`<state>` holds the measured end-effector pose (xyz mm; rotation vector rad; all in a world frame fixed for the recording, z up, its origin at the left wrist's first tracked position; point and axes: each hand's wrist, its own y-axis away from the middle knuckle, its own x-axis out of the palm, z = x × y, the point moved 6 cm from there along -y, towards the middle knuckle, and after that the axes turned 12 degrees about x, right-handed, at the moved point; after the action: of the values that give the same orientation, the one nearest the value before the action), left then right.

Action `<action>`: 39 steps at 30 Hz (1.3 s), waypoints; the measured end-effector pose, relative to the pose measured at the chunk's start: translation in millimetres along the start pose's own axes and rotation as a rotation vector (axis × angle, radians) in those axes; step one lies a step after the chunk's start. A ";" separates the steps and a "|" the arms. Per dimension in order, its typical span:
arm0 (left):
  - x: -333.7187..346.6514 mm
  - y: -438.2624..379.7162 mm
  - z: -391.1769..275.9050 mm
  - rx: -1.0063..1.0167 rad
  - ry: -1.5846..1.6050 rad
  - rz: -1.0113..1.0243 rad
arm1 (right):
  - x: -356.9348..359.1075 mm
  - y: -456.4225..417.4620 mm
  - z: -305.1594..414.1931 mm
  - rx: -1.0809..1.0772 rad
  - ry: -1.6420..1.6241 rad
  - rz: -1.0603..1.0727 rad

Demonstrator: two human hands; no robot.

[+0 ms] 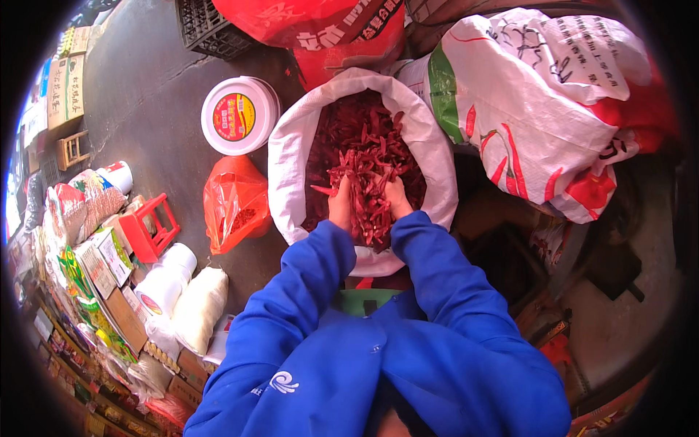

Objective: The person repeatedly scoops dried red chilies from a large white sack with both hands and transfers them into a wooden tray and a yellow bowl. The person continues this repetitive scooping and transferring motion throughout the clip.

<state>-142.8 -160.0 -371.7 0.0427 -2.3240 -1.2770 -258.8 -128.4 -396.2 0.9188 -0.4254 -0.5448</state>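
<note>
A white woven sack (284, 164) stands before me with its rim rolled outward. Dried red chilies (360, 131) fill it. Both my hands are inside the opening, and a heap of chilies lies between and over them. My left hand (340, 203) cups the heap from the left; its fingers are mostly buried. From the right, my right hand (397, 198) holds the same heap, with fingertips hidden among the chilies. An orange-red plastic bag (232, 191) with small red pieces inside sits left of the sack. Behind that bag is a white lidded bucket (267, 131) bearing a printed label.
A full white sack printed with chilies (524, 120) leans at the right. Beyond the open sack are a red bag (349, 54) and a black plastic crate (205, 27). Left across the dark floor (142, 71) stand a red stool (147, 229), white buckets (164, 284) and cardboard boxes (66, 90).
</note>
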 end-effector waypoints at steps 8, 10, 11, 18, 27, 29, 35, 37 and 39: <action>5.6 37.0 -20.4 0.013 -0.003 0.001 | 1.5 39.0 28.5 -0.147 0.071 -0.029; 24.7 51.3 -38.6 0.030 0.008 0.009 | 6.4 53.0 37.9 -0.158 0.021 -0.024; 32.8 61.1 -47.9 0.024 0.011 0.024 | 9.4 60.7 42.3 -0.164 -0.007 -0.017; 86.3 146.5 -119.9 0.024 0.004 0.133 | 40.9 138.8 83.5 -0.197 -0.220 0.082; 117.9 206.2 -166.2 0.041 -0.183 0.287 | 57.5 247.6 142.5 -0.299 -0.461 0.232; 130.9 219.4 -168.4 0.025 -0.178 0.348 | 55.1 265.7 152.5 -0.310 -0.521 0.254; 211.2 257.7 -139.1 0.036 -0.364 0.488 | -16.6 312.5 195.1 -0.550 -0.490 0.169; 242.5 269.7 -124.6 0.066 -0.386 0.537 | -36.1 340.0 217.4 -0.605 -0.548 0.261; 279.7 281.1 -97.3 -0.070 -0.370 0.651 | -76.6 342.0 232.0 -0.521 -0.628 0.228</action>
<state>-291.8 -149.0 8.3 -0.9635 -2.2770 -1.0758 -361.2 -59.5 5.6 0.1758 -0.8920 -0.6868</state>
